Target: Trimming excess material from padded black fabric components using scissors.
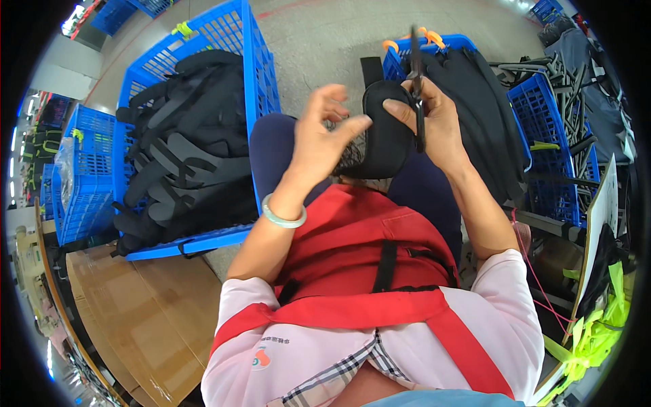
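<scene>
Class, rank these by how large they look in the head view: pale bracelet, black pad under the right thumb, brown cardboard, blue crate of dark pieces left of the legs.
1. Blue crate
2. Brown cardboard
3. Black pad
4. Pale bracelet

Near the top centre, the padded piece (388, 132) is black, and the scissor-like tool (418, 112) is dark too. The large crate (261, 74) at upper left is bright blue, its padded strips (186, 152) black and charcoal grey. Orange hooks (432, 36) show at upper centre. The apron (346, 220) is red, the shirt (237, 322) pale pink with a checked collar (332, 384) in beige, black and white. The bangle (283, 216) is pale green, the trousers (272, 146) navy. The cardboard (146, 298) at lower left is brown; the straps (590, 349) at lower right are neon yellow.
</scene>
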Action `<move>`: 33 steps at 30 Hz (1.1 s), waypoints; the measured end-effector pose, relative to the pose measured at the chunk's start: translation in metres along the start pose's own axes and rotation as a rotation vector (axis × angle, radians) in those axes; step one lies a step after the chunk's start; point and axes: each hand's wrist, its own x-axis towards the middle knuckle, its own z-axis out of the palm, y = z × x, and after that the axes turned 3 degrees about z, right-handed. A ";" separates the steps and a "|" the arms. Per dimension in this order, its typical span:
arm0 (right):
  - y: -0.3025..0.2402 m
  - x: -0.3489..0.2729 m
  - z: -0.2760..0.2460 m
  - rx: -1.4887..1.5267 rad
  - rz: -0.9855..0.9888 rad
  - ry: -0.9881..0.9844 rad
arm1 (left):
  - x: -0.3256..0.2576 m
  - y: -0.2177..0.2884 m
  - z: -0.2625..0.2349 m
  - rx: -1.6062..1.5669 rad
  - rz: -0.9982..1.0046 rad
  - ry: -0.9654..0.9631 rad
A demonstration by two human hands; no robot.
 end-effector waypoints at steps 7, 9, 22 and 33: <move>0.021 -0.005 0.009 0.007 0.044 -0.033 | 0.000 -0.003 0.001 -0.460 -0.158 -0.009; 0.020 -0.005 0.011 0.085 0.069 -0.067 | 0.001 -0.005 0.002 -0.471 -0.164 0.016; 0.012 -0.023 0.013 0.052 0.306 -0.254 | -0.009 -0.010 -0.013 -0.822 -0.323 -0.354; 0.020 0.000 0.010 -0.355 -0.016 -0.192 | -0.019 -0.019 0.003 -0.697 -0.340 -0.528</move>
